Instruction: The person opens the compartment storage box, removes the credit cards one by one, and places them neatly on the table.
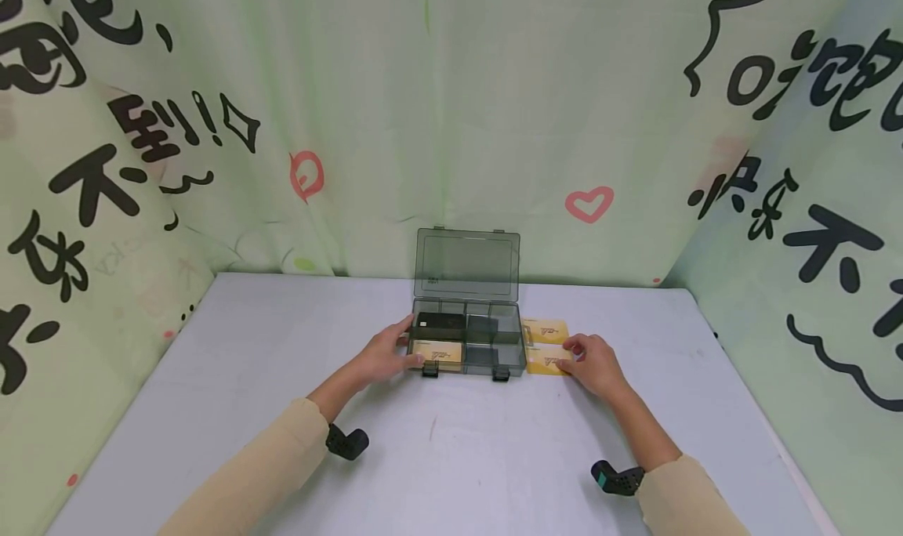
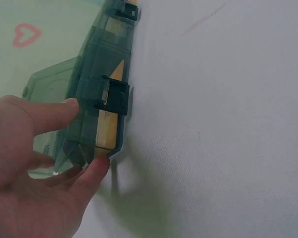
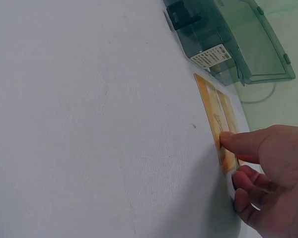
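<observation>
A clear grey compartment box (image 1: 494, 334) stands with its lid (image 1: 467, 266) raised at the back. A black card (image 1: 441, 322) lies in its rear left part, and a yellow card stack (image 1: 439, 353) fills the front left compartment. My left hand (image 1: 384, 353) holds the box's left end, thumb at the front corner and fingers along the side wall. To the right of the box, two yellow cards (image 1: 545, 331) lie one behind the other on the table. My right hand (image 1: 596, 367) pinches the right end of the front yellow card (image 3: 214, 114) between thumb and curled fingers.
The white table (image 1: 437, 458) runs back to a pale green printed curtain (image 1: 451, 128) behind the box. More curtain rises at both sides. Two black latches (image 1: 501, 374) stick out from the box's front edge. A white label (image 3: 211, 56) is on the box's right end.
</observation>
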Motion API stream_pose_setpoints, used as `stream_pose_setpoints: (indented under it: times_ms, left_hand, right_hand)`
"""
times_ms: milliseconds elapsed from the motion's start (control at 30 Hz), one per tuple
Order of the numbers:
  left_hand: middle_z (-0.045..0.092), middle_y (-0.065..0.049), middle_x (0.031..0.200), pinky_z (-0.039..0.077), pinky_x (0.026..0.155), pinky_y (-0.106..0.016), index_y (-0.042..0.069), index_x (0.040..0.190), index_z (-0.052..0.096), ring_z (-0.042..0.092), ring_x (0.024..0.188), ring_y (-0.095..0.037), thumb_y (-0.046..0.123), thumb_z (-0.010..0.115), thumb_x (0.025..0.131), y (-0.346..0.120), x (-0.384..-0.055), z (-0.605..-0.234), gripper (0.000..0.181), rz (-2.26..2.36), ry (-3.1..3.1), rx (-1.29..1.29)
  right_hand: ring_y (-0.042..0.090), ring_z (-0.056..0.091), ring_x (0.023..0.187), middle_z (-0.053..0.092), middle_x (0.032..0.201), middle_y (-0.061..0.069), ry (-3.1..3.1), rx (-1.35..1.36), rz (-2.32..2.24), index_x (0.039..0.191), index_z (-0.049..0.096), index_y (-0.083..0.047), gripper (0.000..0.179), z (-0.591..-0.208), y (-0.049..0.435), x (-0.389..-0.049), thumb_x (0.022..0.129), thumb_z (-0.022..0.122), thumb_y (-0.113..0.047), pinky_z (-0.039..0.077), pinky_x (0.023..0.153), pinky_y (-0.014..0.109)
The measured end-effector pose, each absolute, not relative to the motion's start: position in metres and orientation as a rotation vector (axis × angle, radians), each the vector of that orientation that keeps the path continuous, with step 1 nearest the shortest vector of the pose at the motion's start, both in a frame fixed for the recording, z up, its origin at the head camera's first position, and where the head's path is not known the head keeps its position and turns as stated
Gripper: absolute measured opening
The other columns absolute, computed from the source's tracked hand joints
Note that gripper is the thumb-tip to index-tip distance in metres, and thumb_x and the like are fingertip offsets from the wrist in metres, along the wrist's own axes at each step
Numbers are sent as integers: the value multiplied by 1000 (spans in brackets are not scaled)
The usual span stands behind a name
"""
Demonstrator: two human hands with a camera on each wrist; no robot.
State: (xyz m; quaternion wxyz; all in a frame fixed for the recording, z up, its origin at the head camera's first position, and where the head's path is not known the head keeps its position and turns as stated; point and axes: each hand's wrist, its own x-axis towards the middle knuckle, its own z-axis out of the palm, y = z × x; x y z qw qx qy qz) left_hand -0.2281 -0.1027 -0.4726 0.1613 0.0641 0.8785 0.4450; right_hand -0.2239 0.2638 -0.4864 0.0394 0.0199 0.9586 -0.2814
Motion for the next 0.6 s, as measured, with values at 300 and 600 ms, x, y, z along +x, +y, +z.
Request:
stream_pose_setpoints:
  times_ms: [300,600]
  left_hand:
    - [33,-15,156,32,114,-54,15,156,19,41,138,-35,20,69,90,-102,-228,-472,83,1273,2500,170]
    - [33,-16,156,32,113,-54,15,156,19,41,138,-35,19,69,90,-102,-227,-471,83,1275,2501,166]
  right_hand:
    - [27,52,93,55,107,16,2899,116,-931,124,57,-1,45,-486,267,-223,87,72,-22,47,78,31]
    - [28,54,101,56,115,15,2845,134,-1073,128,56,-4,43,-477,260,-218,90,68,-22,50,85,32]
